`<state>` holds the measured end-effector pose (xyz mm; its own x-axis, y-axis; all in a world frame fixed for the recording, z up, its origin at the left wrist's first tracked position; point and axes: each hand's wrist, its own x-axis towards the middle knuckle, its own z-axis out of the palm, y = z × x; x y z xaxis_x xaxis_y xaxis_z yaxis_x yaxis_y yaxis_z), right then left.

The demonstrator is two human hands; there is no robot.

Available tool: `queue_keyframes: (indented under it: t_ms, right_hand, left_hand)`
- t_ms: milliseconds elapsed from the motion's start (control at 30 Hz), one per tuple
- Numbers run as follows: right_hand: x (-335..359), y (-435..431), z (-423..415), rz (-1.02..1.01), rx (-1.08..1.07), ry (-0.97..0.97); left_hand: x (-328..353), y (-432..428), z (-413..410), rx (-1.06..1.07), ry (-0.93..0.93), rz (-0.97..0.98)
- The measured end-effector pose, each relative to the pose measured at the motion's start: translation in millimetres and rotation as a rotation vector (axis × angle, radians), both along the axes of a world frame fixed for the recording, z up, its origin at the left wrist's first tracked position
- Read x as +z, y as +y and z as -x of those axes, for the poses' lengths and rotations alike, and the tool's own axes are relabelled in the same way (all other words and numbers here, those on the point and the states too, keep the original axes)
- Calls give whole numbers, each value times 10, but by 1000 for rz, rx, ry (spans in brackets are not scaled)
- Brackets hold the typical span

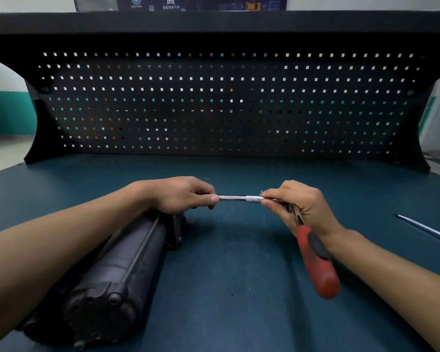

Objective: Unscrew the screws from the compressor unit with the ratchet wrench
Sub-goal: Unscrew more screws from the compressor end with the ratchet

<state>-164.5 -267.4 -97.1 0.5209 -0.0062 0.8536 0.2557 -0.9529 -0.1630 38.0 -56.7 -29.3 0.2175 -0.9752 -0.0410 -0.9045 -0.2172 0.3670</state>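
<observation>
A black cylindrical compressor unit (pixel 117 270) lies on the blue-green bench, running from the lower left toward the centre. My left hand (pixel 181 195) rests over its far end and pinches one end of a thin silver extension bar (pixel 239 198). My right hand (pixel 300 204) pinches the bar's knurled other end. That same hand holds the ratchet wrench near its head, and the red and black handle (pixel 318 262) hangs down toward me. The wrench head is hidden under my fingers.
A long thin silver rod (pixel 427 228) lies on the bench at the right edge. A black pegboard (pixel 221 105) stands along the back of the bench (pixel 234 288), under a dark shelf.
</observation>
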Motion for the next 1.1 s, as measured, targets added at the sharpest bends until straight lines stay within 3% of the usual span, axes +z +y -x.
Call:
queue_keyframes:
  t_ms: [167,400,500,633,800,1000,1100]
  right_hand:
    - [-3,-61,15,118,-19,-18]
    - [20,-37,45,38,-33,2]
    - [28,30,85,-244,-11,234]
    - [195,93,77,-897,56,431]
    - [244,109,68,-1288,58,601]
    - [227,126,63,-1541,300,628]
    - [164,115,79,-1356,239,601]
  left_hand:
    - [-5,-9,1,-10,-1,-21]
    - [-11,-55,0,-22,23,-21]
    - [-8,-64,-12,-24,27,-39]
    - [-15,-66,-2,-41,32,-27]
    - [-9,-50,12,-34,17,-31]
    - [4,-42,17,-32,31,-10]
    - [-7,-54,20,-25,43,-15]
